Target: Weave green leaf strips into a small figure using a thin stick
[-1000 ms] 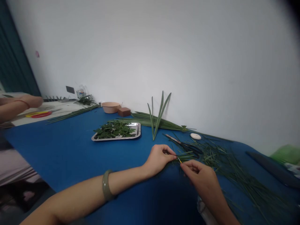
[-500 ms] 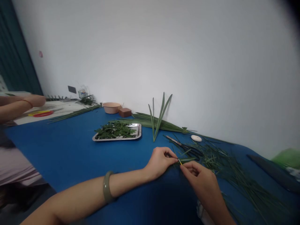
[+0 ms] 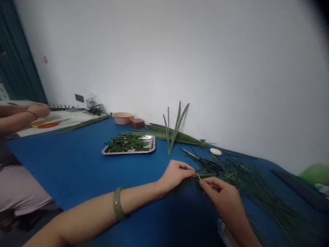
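Note:
My left hand (image 3: pixel 175 175) is closed, thumb against fingertips, pinching a narrow green leaf strip (image 3: pixel 207 176); its grip hides part of the strip. From the other side my right hand (image 3: pixel 223 193) pinches a thin yellow-handled tool (image 3: pixel 198 176) with a fine metal tip. That tip meets the leaf strip at my left fingertips; the tool's exact kind is too small to make out. Just beyond my hands lies a pair of dark-handled scissors (image 3: pixel 190 153). A white oval piece (image 3: pixel 215 151) and a heap of cut leaf strips (image 3: pixel 232 175) are to their right.
A metal tray (image 3: pixel 153 144) of leafy cuttings stands left of centre. Behind it are a leaf bundle (image 3: pixel 159 129), a peach bowl (image 3: pixel 123 118) and a brown block (image 3: pixel 137 123). Leaf blades (image 3: pixel 173 133) stand upright. At far left, a co-worker's hands (image 3: pixel 39 109) are near red-and-yellow-handled scissors (image 3: pixel 46 125).
My right hand has shifted slightly right with the tool, its tip still at my left fingertips. Between my hands, the leaf strip's angle has changed a little.

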A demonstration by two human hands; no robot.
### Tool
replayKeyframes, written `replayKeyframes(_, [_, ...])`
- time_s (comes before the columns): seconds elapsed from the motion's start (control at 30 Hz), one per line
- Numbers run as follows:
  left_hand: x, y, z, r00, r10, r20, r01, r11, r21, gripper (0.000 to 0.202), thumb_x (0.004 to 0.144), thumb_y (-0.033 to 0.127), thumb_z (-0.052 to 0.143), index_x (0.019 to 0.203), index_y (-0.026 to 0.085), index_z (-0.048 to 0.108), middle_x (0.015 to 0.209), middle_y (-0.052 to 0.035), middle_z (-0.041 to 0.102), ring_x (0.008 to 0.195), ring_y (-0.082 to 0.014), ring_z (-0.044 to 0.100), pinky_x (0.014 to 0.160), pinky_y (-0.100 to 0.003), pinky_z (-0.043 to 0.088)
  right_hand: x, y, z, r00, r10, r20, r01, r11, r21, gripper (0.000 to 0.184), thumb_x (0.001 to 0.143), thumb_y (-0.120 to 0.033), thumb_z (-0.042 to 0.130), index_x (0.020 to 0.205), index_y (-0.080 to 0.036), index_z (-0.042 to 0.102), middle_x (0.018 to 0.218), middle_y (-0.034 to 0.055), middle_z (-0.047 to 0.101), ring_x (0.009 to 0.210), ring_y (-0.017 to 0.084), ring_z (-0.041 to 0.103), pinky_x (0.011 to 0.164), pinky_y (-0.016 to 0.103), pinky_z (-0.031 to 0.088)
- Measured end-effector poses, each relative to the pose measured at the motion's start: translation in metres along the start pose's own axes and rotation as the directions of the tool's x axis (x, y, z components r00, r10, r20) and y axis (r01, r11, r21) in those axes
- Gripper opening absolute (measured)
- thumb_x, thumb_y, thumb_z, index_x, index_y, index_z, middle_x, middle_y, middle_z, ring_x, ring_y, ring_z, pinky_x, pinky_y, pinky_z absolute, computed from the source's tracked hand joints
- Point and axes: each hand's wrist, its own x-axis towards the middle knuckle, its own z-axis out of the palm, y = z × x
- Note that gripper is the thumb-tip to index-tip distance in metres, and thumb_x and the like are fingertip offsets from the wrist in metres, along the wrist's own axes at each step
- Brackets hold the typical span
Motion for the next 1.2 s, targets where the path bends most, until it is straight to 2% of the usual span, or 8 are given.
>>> replayKeyframes(0.13, [0.0000,0.0009,0.0002,0.999,-0.029,-0.016,0.028,0.999,-0.026,0.016,0.058,0.025,0.061,0.065,0.011,0.064,0.049,0.0020,0.053,0.043,-0.0043,0.040,0.043,-0.016,0.028,-0.0004,0.0002,0.0012,1.000,-0.012,-0.001,0.012,0.999,0.039,0.019,0.062,-0.035,0.055,0.063,-0.018,0.063,0.050,0.0000,0.060,0.048,0.014,0.054,0.042,0.020,0.037])
replayKeyframes(0.27, [0.0010,0.0008,0.0001,0.996,-0.086,0.017,0.087,0.993,-0.085,0.018,0.058,0.027,0.061,0.064,0.010,0.063,0.043,0.0025,0.050,0.036,-0.0040,0.037,0.037,-0.016,0.024,-0.0005,0.0005,0.0015,1.000,-0.030,0.009,0.029,0.997,0.076,0.019,0.063,-0.035,0.055,0.063,-0.018,0.063,0.049,-0.0006,0.059,0.046,0.012,0.052,0.041,0.019,0.036])
replayKeyframes(0.4, [0.0015,0.0032,-0.0018,0.989,-0.130,0.070,0.140,0.976,-0.164,0.017,0.058,0.026,0.061,0.064,0.010,0.062,0.046,-0.0005,0.055,0.040,-0.0081,0.046,0.041,-0.018,0.033,-0.0004,0.0014,-0.0006,0.998,-0.044,0.036,0.041,0.996,0.082,0.018,0.065,-0.035,0.055,0.066,-0.018,0.063,0.052,-0.0008,0.059,0.049,0.012,0.052,0.043,0.019,0.037])
replayKeyframes(0.63, [0.0019,0.0023,-0.0016,0.983,-0.152,0.105,0.176,0.946,-0.273,0.014,0.056,0.023,0.063,0.059,0.010,0.060,0.050,-0.0006,0.057,0.044,-0.0091,0.050,0.047,-0.022,0.041,0.0033,0.0079,-0.0006,0.996,-0.070,0.063,0.065,0.995,0.075,0.018,0.065,-0.035,0.056,0.067,-0.018,0.062,0.063,0.0022,0.064,0.062,0.016,0.057,0.055,0.022,0.042])
replayKeyframes(1.2, [0.0009,0.0006,-0.0002,0.983,-0.147,0.112,0.175,0.937,-0.301,0.017,0.054,0.025,0.065,0.059,0.009,0.061,0.052,-0.0010,0.057,0.045,-0.0088,0.049,0.048,-0.022,0.042,0.0031,0.0079,-0.0006,0.996,-0.045,0.075,0.036,0.991,0.127,0.018,0.065,-0.033,0.056,0.069,-0.017,0.063,0.062,0.0028,0.064,0.059,0.016,0.057,0.055,0.023,0.043])
